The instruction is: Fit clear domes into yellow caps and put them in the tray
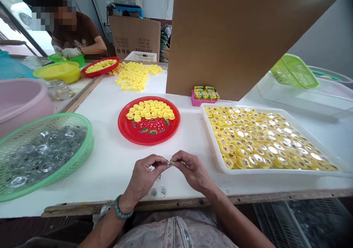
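Observation:
My left hand (pixel 149 172) and my right hand (pixel 190 169) meet above the table's front part, thumbs and fingertips pinched together. Whatever lies between the fingertips is too small to make out. Under the left hand, several transparent round pieces with dark marks (pixel 162 191) lie on the white tabletop. Beyond my hands stands a red plate (pixel 150 139), its far half covered with small yellow cups (pixel 154 110). To the right, a white tray (pixel 220 163) is filled with yellow round pieces with shiny printed tops (pixel 253 137). A green basket (pixel 89 137) of transparent round covers (pixel 44 148) sits at the left.
A tall cardboard sheet (pixel 220 31) rises behind a pink basket (pixel 204 103) of small yellow-green packets. Loose yellow cups (pixel 135 75) are heaped at the back. At the far left, a gloved co-worker (pixel 88 35) works over a green bowl (pixel 79 60). A pink basin (pixel 22 97) stands left.

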Tool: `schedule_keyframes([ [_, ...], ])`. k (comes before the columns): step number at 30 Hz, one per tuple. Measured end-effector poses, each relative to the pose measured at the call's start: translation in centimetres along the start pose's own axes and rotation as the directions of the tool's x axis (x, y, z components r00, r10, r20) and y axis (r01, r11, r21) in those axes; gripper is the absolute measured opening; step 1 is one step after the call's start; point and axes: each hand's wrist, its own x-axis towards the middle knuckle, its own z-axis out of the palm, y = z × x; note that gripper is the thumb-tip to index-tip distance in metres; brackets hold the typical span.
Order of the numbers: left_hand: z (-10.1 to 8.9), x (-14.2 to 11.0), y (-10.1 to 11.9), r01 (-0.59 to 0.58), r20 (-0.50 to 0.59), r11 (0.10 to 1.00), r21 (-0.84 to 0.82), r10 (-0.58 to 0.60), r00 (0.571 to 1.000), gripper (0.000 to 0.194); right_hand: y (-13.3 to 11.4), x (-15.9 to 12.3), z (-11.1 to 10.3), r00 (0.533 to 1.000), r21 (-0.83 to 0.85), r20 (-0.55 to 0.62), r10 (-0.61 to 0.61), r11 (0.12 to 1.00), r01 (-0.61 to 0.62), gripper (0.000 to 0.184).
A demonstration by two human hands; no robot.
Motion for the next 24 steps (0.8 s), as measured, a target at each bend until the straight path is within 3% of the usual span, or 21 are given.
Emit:
schedule_keyframes([
  [4, 0.9, 0.0, -0.1, 0.066, -0.02, 0.997, -0.037, -0.067, 0.998, 0.016, 0.7, 0.3, 0.5, 0.99, 0.085, -0.127, 0.058, 0.995, -0.047, 0.012],
  [7, 1.6, 0.0, -0.5, 0.137, 0.015, 0.983, -0.126, -0.136, 0.991, 0.018, 0.7, 0.7, 0.5, 0.989, 0.048, -0.137, 0.056, 0.998, -0.05, 0.011],
  [12, 1.9, 0.3, 0.0, 0.214, 0.025, 0.902, -0.375, -0.221, 0.975, 0.016, 0.1, 0.2, 0.4, 0.981, -0.165, -0.18, -0.078, 0.985, 0.048, 0.016],
  [16, 2.1, 0.6, 0.2, 0.237, 0.024, 0.818, -0.524, -0.264, 0.964, 0.012, 0.8, -0.6, 1.2, 0.963, -0.377, -0.18, -0.201, 0.918, 0.121, 0.036],
  [19, 2.5, 0.8, 0.1, 0.248, 0.03, 0.803, -0.541, -0.276, 0.961, 0.013, 1.6, -0.7, 1.8, 0.941, -0.483, -0.225, -0.252, 0.868, 0.117, 0.037],
  [24, 2.8, 1.5, -0.1, 0.26, 0.022, 0.86, -0.438, -0.279, 0.96, 0.014, 2.5, -0.2, 1.6, 0.925, -0.544, -0.227, -0.306, 0.827, 0.14, 0.032],
])
